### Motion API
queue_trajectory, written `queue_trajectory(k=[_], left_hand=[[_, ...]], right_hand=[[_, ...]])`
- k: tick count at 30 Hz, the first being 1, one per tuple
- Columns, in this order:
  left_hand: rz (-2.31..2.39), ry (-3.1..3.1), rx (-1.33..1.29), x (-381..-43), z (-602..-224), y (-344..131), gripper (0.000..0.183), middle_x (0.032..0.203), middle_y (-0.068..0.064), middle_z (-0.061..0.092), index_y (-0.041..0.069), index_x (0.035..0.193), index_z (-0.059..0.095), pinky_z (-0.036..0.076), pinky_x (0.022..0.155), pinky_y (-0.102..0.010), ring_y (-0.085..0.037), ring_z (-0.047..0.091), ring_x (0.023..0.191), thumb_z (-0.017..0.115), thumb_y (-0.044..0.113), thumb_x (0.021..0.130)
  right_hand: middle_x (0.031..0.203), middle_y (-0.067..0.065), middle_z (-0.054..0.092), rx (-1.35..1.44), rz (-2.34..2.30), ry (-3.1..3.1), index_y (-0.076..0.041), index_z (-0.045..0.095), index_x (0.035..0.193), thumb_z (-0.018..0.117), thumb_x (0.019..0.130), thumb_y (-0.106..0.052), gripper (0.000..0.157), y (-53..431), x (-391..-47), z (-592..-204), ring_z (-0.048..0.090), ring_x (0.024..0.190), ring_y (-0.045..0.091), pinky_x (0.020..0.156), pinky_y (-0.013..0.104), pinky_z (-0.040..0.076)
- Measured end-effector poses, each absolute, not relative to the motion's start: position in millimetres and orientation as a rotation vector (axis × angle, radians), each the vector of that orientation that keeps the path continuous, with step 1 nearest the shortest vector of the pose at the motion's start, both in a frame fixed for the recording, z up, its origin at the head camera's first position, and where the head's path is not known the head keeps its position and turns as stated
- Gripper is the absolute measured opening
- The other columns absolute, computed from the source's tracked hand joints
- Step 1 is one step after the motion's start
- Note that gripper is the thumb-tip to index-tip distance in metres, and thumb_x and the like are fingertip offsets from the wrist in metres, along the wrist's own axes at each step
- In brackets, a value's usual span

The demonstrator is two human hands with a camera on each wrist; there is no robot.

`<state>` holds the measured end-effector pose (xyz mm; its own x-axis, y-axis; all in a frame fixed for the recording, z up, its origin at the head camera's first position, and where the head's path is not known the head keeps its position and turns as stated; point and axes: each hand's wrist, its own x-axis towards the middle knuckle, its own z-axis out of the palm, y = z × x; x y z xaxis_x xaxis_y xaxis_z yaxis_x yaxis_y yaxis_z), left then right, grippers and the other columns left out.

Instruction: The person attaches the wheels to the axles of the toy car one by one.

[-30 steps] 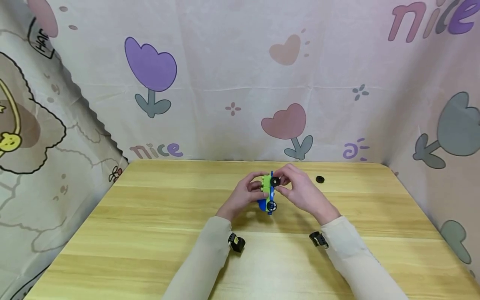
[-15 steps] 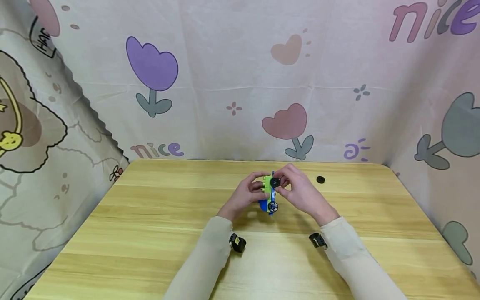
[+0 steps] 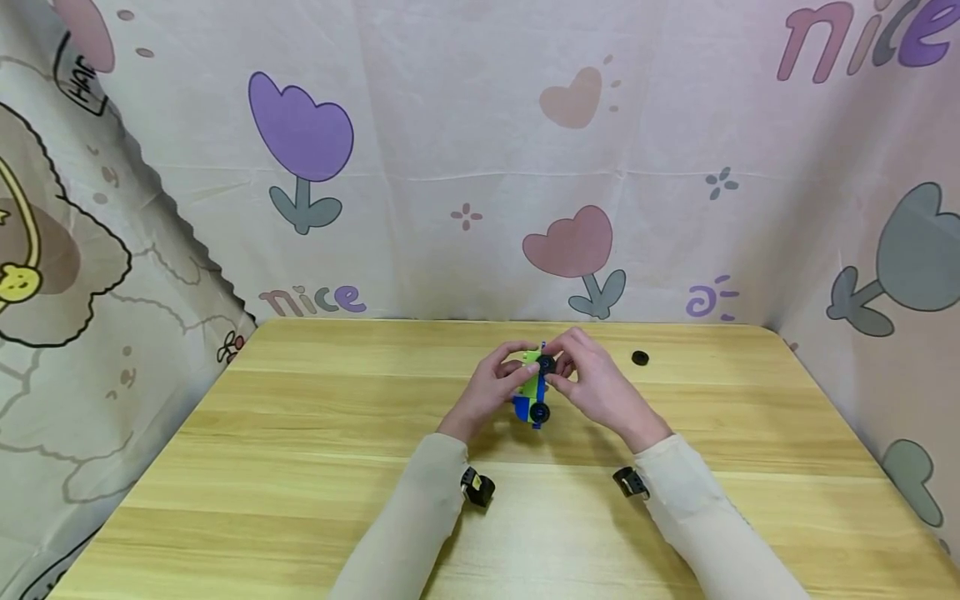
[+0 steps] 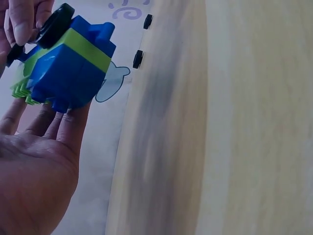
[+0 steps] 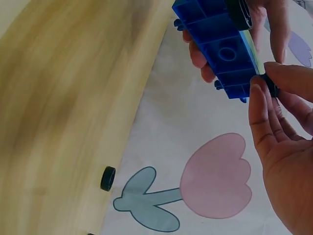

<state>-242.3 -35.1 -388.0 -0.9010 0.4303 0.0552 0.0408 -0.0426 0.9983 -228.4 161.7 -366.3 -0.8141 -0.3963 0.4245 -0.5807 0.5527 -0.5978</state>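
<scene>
A toy car of blue and lime-green building blocks is held up over the table, its hollow blue underside showing in the right wrist view. My left hand grips its green studded side, with the thumb up close to the far wheel. With thumb and fingertips, my right hand pinches that black wheel at the car's side. Another black wheel sits on the same side, at the end closer to me. The car's opposite side is mostly hidden.
On the wooden table, a loose black wheel lies behind the right hand. In the left wrist view two loose wheels show, one beyond the other. A printed cloth hangs along the table's back edge.
My left thumb has slid up the car toward the far wheel. The car has turned slightly, so both wheels face a little differently. The right hand still pinches the wheel.
</scene>
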Motion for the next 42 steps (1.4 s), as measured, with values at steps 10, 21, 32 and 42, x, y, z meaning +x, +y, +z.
queue_trajectory(k=[10, 21, 32, 42], left_hand=[[2.008, 1.974, 0.523, -247, -395, -37, 0.041, 0.110, -0.013, 0.067, 0.011, 0.138, 0.052, 0.052, 0.081, -0.034, -0.021, 0.063, 0.095, 0.061, 0.023, 0.099], [2.018, 1.979, 0.496, -251, -396, -37, 0.041, 0.110, -0.014, 0.066, 0.008, 0.138, 0.052, 0.054, 0.083, -0.040, -0.021, 0.063, 0.095, 0.061, 0.020, 0.099], [2.017, 2.007, 0.533, -241, -383, -38, 0.039, 0.110, -0.017, 0.066, 0.007, 0.136, 0.054, 0.054, 0.077, -0.034, -0.020, 0.064, 0.091, 0.060, 0.017, 0.100], [2.015, 2.016, 0.552, -244, -386, -38, 0.038, 0.105, -0.011, 0.067, 0.005, 0.135, 0.056, 0.054, 0.073, -0.032, -0.019, 0.063, 0.089, 0.061, 0.015, 0.099]], right_hand=[[0.102, 0.001, 0.057, 0.754, 1.269, -2.523, -0.008, 0.066, 0.109, 0.063, 0.095, -0.002, 0.015, 166, -231, -373, 0.061, 0.081, 0.014, 0.071, 0.032, 0.053], [0.095, 0.016, 0.067, 0.532, 1.652, -2.604, 0.002, 0.064, 0.115, 0.056, 0.101, -0.013, 0.021, 165, -231, -374, 0.067, 0.081, 0.035, 0.071, 0.044, 0.057], [0.095, 0.018, 0.069, 0.590, 1.782, -2.558, 0.008, 0.062, 0.117, 0.053, 0.103, -0.012, 0.026, 162, -232, -375, 0.066, 0.085, 0.039, 0.078, 0.047, 0.055], [0.092, 0.017, 0.069, 0.555, 1.744, -2.530, 0.008, 0.064, 0.111, 0.054, 0.102, -0.008, 0.022, 159, -232, -377, 0.068, 0.080, 0.030, 0.074, 0.035, 0.057]])
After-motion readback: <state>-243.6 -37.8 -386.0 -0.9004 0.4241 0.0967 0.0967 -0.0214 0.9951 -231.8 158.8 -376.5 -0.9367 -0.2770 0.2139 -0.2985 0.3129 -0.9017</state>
